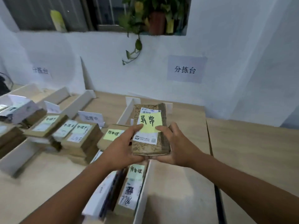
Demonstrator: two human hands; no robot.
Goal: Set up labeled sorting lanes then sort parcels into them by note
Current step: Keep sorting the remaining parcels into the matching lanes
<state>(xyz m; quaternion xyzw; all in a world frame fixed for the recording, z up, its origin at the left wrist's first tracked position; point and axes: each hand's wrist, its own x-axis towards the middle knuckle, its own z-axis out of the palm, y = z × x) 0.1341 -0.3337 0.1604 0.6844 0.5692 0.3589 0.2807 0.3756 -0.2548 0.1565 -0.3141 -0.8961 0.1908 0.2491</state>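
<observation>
Brown paper-wrapped flat parcel (142,148) was held in the air at mid-frame, above the light wooden counter (186,183) and just over the near end of a lane walled by white foam-board dividers (127,110). It was gripped at its lower end by left hand (123,147) and right hand (178,146), with the fingers (172,126) curled under and round the edges and both thumbs pressed on the yellow handwritten sticky note (149,122). The parcel was kept face-up and tilted toward the camera, probably so the note could be read before a lane was picked. Other brown parcels carrying pale green notes (77,131) were stacked in the left lanes behind a small white folded label card (90,118), and more lay in the lane beneath the hands, so sorting was judged well under way. The lane matching this note could not be told.
</observation>
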